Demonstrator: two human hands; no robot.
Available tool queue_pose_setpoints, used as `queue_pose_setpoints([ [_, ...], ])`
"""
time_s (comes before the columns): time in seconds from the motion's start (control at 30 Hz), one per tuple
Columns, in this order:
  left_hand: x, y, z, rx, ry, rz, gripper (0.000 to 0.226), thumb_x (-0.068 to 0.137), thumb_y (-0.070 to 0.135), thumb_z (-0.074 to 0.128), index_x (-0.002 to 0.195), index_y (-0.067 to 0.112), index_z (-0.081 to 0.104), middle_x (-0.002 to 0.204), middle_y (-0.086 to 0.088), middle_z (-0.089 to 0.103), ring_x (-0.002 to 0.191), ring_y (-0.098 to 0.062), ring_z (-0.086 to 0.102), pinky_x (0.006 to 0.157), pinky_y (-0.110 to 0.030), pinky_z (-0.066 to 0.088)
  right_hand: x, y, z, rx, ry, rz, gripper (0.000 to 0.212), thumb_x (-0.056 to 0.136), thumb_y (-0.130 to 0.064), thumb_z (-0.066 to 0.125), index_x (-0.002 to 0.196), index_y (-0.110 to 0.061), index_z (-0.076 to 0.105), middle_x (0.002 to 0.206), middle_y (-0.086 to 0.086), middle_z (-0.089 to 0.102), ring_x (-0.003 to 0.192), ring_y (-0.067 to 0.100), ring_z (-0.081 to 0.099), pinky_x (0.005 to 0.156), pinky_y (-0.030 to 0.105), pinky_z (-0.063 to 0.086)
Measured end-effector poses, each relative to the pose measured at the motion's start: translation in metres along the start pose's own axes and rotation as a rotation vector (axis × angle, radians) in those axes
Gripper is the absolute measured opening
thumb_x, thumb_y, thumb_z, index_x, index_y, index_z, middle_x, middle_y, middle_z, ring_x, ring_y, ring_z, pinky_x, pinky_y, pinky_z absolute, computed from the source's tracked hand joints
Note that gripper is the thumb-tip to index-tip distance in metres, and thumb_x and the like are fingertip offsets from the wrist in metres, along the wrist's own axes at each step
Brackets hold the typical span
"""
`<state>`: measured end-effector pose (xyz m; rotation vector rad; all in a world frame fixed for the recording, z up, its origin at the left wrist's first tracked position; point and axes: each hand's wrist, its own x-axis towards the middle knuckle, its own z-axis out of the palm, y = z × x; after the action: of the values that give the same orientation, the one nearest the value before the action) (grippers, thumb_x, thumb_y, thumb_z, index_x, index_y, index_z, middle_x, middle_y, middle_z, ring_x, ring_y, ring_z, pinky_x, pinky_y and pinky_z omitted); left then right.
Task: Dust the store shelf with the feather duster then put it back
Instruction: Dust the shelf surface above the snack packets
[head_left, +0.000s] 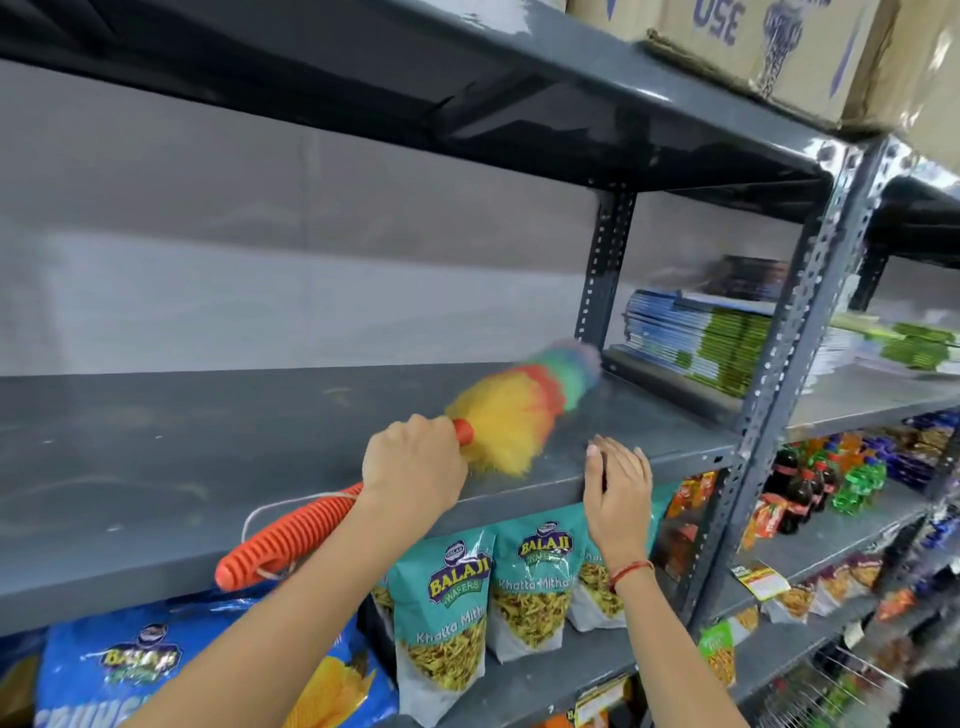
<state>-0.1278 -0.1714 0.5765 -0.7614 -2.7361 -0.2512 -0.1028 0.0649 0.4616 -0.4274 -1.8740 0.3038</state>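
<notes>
nearest of all, the orange ribbed grip end of the feather duster (363, 493) juts out past the front edge of the grey shelf (156, 467), low and to the left, with a pale cord loop trailing from it. just beyond, the left hand (413, 465) is wrapped in a fist around the handle close to where the fluff begins, fingers curled tight and pressed together on the orange stem. to its right, apart from the duster, the right hand (618, 491) rests on the shelf's front lip, fingers straight and held side by side, holding nothing; it looks like a brace only. so the left hand is the working one. the duster's long axis runs from near left to far right, rising across the shelf surface, yellow fluff just past the fist, then red, green and blue toward the tip, which points at the far right corner by the perforated upright (605, 270) and the stack of booklets (696, 338) behind it. judging from this, sweeping is underway and the bare left stretch of shelf probably remains.
</notes>
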Motion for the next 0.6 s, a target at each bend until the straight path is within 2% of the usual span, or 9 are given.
queue_pose_setpoints([
  [0.2,0.007,0.004,0.01,-0.178,-0.144,-0.013,0.04,0.099,0.032,0.034,0.125,0.009,0.054,0.125,-0.017,0.057,0.114,-0.037,0.056,0.09,-0.041,0.044,-0.003,0.002,0.005,-0.008,0.037,-0.005,0.068,0.1,-0.043,0.019,0.098,0.003,0.069,0.102,0.016,0.071,0.1,0.03,0.064,0.101,0.037,0.034],
  [0.3,0.007,0.005,0.004,-0.119,-0.106,-0.06,0.036,0.099,0.028,0.036,0.123,0.009,0.055,0.124,-0.015,0.058,0.114,-0.035,0.057,0.087,-0.039,0.044,-0.002,0.004,0.006,-0.014,0.06,-0.003,0.062,0.101,-0.039,0.023,0.097,0.002,0.07,0.101,0.016,0.072,0.098,0.029,0.064,0.1,0.039,0.037],
  [0.4,0.003,0.004,0.0,-0.006,-0.031,-0.132,0.032,0.098,0.018,0.038,0.123,0.009,0.056,0.126,-0.012,0.059,0.116,-0.032,0.057,0.089,-0.037,0.045,-0.003,0.005,0.007,-0.01,0.087,-0.005,0.044,0.098,-0.025,0.034,0.096,0.002,0.07,0.099,0.016,0.072,0.097,0.03,0.064,0.099,0.039,0.038],
  [0.47,-0.001,-0.004,0.001,0.046,-0.025,-0.188,0.032,0.096,0.013,0.041,0.123,0.01,0.057,0.127,-0.011,0.06,0.118,-0.031,0.057,0.09,-0.035,0.046,-0.004,0.003,0.007,-0.004,0.096,-0.004,0.041,0.096,-0.021,0.036,0.095,0.002,0.069,0.098,0.017,0.072,0.095,0.031,0.064,0.098,0.04,0.038],
  [0.6,-0.024,-0.038,-0.006,0.029,-0.037,-0.328,0.036,0.097,0.021,0.04,0.128,0.011,0.055,0.132,-0.013,0.056,0.123,-0.033,0.053,0.096,-0.037,0.043,-0.005,0.001,0.004,-0.002,0.089,-0.012,0.04,0.096,-0.02,0.035,0.096,0.002,0.069,0.099,0.018,0.072,0.095,0.032,0.064,0.097,0.042,0.04],
])
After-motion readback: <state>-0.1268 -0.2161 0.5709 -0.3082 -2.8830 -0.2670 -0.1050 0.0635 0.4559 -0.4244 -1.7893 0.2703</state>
